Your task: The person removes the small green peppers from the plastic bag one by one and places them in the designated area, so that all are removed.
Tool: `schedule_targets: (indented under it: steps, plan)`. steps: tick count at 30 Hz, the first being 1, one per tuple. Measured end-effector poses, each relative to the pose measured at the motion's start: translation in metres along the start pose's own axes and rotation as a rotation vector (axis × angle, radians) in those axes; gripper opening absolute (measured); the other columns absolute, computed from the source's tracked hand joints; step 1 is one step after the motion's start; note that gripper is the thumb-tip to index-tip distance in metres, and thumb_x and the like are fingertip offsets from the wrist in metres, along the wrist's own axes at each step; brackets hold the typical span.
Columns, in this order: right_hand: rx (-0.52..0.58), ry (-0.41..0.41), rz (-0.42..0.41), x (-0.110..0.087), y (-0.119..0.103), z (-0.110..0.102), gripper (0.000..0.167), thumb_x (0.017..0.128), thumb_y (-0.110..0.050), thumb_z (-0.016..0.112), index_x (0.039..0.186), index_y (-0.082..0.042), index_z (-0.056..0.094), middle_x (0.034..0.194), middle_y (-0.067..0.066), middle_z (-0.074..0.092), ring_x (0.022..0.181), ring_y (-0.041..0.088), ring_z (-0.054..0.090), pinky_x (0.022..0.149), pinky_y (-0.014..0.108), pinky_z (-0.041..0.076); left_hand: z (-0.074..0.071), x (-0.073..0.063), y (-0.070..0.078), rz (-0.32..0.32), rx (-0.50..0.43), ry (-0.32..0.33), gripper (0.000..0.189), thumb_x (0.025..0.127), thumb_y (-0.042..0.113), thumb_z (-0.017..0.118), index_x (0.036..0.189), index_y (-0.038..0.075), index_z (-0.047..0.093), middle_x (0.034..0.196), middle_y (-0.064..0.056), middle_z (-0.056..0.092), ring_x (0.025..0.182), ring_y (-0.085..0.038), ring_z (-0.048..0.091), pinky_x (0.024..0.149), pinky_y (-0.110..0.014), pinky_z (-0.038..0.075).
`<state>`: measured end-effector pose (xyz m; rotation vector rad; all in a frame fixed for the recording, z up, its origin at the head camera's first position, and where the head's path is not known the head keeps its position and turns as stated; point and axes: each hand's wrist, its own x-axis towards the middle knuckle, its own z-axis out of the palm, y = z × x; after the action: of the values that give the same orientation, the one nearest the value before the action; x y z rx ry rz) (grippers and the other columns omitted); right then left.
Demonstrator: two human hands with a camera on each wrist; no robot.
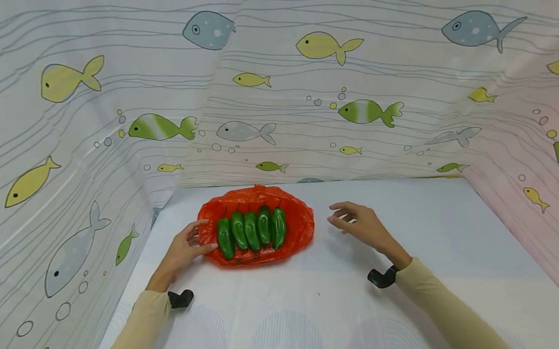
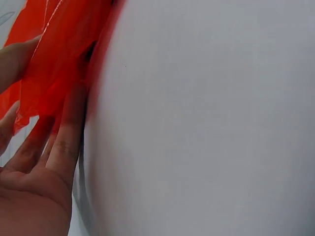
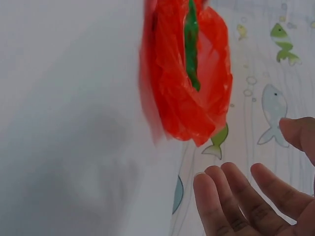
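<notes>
Several glossy green chili peppers (image 1: 251, 231) lie side by side, stems pointing away, in an opened red plastic bag (image 1: 300, 227) on the table. My left hand (image 1: 187, 250) is at the bag's left edge, its thumb and fingertips touching the plastic. In the left wrist view its extended fingers (image 2: 64, 142) reach behind the thin red plastic. My right hand (image 1: 362, 224) hovers to the right of the bag, apart from it, with relaxed fingers and nothing held. From the right wrist view, one green pepper (image 3: 191, 46) shows inside the bag.
The white table (image 1: 281, 317) has faint round patterns near its front. A fish-printed curtain (image 1: 283, 97) stands behind the table and along both sides. Each wrist wears a black camera mount (image 1: 382, 277).
</notes>
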<state>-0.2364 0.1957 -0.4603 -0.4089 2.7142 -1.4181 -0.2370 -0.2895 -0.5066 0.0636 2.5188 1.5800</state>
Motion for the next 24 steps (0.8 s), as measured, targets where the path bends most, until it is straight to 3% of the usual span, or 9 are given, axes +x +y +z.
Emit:
schedule_targets:
  steps: [17, 24]
  plan:
    - [0.008, -0.038, -0.039, 0.031, -0.028, 0.041, 0.052, 0.094, -0.043, 0.075, 0.133, -0.011, 0.067, 0.114, 0.001, 0.071, 0.096, 0.019, 0.068, 0.077, 0.036, 0.059, 0.003, 0.001, -0.002, -0.006, -0.036, -0.002, 0.083, 0.088, 0.024, 0.084, 0.156, 0.013, 0.038, 0.152, -0.029, 0.041, 0.137, -0.047, 0.042, 0.109, -0.057, 0.041]
    - [0.015, -0.078, -0.091, 0.045, -0.035, 0.058, 0.053, 0.094, -0.042, 0.076, 0.133, -0.008, 0.067, 0.122, 0.006, 0.07, 0.096, 0.021, 0.066, 0.073, 0.032, 0.058, 0.002, 0.001, -0.004, -0.001, -0.043, -0.001, 0.082, 0.088, 0.023, 0.084, 0.156, 0.014, 0.039, 0.151, -0.028, 0.043, 0.136, -0.045, 0.044, 0.107, -0.056, 0.043]
